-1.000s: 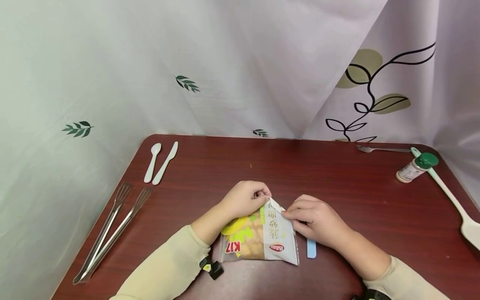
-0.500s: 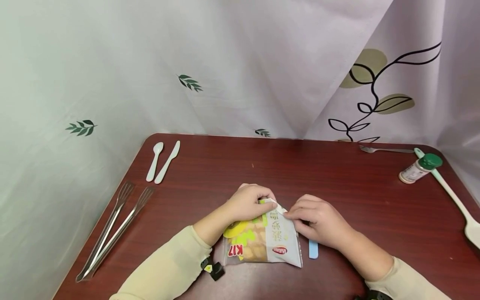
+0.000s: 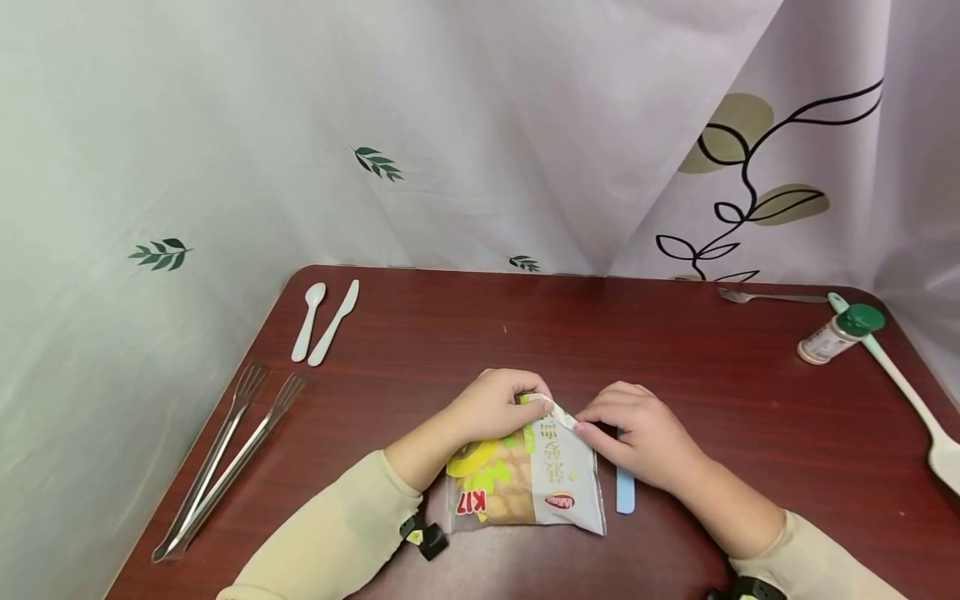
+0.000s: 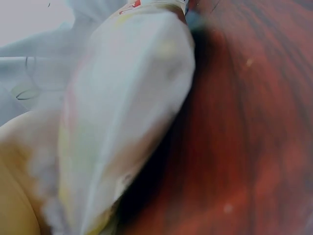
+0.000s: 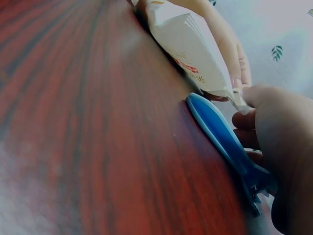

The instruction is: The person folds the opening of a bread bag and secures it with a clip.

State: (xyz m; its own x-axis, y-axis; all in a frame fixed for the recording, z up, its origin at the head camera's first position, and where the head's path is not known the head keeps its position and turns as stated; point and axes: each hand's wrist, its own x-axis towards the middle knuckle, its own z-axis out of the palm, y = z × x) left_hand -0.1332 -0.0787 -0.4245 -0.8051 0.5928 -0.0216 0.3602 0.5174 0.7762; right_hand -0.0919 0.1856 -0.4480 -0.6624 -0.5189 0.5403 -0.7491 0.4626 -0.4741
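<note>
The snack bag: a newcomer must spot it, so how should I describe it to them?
Find the dark red table and look toward its near side. There the left hand and right hand pinch a folded edge of the snack bag. Unlike the plain blue clip beside it, the bag is part white, with yellow and green printing and a red oval mark.

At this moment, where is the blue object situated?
In the head view, the blue object lies on the table just right of the snack bag, partly hidden by the right hand.
</note>
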